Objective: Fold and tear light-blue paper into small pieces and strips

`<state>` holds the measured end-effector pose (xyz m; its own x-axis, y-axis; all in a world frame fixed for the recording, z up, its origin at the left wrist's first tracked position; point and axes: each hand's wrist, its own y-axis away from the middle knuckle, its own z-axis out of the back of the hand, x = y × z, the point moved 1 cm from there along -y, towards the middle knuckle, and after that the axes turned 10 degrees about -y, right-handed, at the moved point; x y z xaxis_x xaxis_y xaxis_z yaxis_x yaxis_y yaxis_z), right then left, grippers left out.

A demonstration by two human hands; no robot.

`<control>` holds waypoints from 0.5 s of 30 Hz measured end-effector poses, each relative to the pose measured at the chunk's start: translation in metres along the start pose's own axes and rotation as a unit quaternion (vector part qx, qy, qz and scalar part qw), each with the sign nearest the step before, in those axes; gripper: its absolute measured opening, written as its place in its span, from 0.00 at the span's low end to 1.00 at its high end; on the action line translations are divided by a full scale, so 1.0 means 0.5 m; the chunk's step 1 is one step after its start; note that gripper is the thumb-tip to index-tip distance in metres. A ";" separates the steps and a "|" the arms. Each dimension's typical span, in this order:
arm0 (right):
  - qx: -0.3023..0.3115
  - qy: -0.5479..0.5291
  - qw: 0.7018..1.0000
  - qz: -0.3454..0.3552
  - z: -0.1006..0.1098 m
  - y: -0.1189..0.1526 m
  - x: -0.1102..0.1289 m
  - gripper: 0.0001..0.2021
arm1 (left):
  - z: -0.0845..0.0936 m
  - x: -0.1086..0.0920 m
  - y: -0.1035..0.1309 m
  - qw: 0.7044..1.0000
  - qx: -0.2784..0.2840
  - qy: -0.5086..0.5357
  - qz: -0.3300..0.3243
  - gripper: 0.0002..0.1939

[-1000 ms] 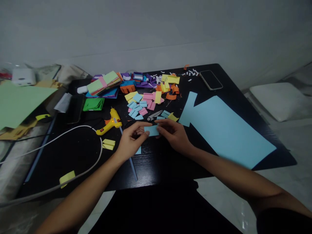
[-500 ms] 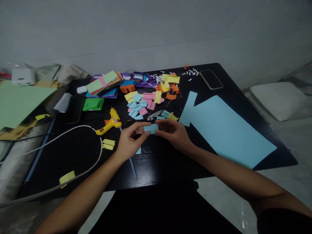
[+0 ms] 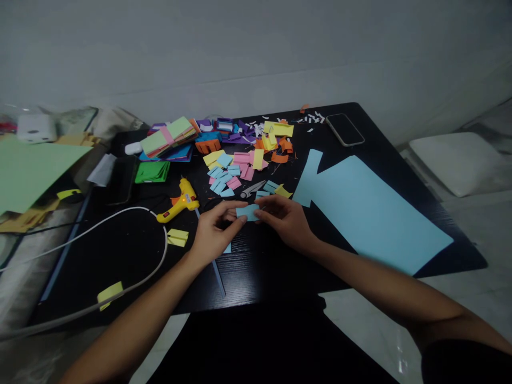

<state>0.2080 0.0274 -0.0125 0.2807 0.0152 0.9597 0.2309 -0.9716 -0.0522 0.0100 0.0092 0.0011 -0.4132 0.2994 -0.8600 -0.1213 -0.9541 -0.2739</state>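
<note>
Between my two hands is a small piece of light blue paper (image 3: pixel 247 213), held above the black table. My left hand (image 3: pixel 218 226) pinches its left end between thumb and fingers. At its right end, my right hand (image 3: pixel 286 218) pinches it the same way. Just beyond my fingers lie scissors (image 3: pixel 253 189), partly under paper pieces. A loose heap of small blue paper pieces (image 3: pixel 222 178) sits past my left hand. Another blue piece (image 3: pixel 228 248) shows partly from under my left hand. To the left, a yellow glue gun (image 3: pixel 182 201) rests with a glue stick (image 3: pixel 218 277) sticking out behind it.
A large light blue sheet (image 3: pixel 380 218) and a blue strip (image 3: pixel 309 178) lie right on the black table (image 3: pixel 256 282). A phone (image 3: pixel 344 129) is at the back right. Stacked coloured paper (image 3: pixel 170 137) stands at the back left. A white cable (image 3: pixel 166 250) loops across the left side.
Both hands stay almost where they were, still pinching the small blue paper. The whole view has shifted very slightly.
</note>
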 end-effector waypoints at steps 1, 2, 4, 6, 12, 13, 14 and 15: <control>0.002 0.000 1.000 -0.003 0.001 0.000 -0.001 0.14 | 0.000 0.000 0.000 1.000 -0.001 0.000 0.003 0.13; 0.004 -0.001 1.000 -0.005 0.001 0.000 -0.002 0.15 | 0.000 0.001 0.001 1.000 -0.002 0.001 0.007 0.13; 0.012 -0.006 1.000 -0.011 0.003 0.000 -0.005 0.17 | -0.001 0.002 0.002 1.000 -0.004 0.007 0.014 0.13; 0.018 -0.014 1.000 -0.013 0.003 0.000 -0.007 0.18 | -0.002 0.003 0.002 1.000 -0.004 0.020 0.017 0.13; 0.032 -0.032 0.999 -0.008 0.001 0.001 -0.006 0.16 | -0.003 0.002 0.000 0.998 0.007 0.060 0.034 0.12; 0.034 -0.036 0.999 -0.009 0.001 0.002 -0.006 0.16 | -0.003 0.002 0.000 0.997 0.010 0.063 0.037 0.12; 0.036 -0.038 0.999 -0.011 0.001 0.002 -0.006 0.16 | -0.002 0.002 0.000 0.997 0.013 0.062 0.037 0.12; 0.038 -0.038 0.998 -0.013 0.001 0.002 -0.006 0.16 | -0.002 0.002 0.000 0.998 0.015 0.058 0.035 0.12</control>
<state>0.2078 0.0263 -0.0157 0.3433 0.0615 0.9372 0.3086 -0.9498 -0.0508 0.0103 0.0097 -0.0002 -0.3147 0.2296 -0.9210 -0.1243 -0.9719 -0.1998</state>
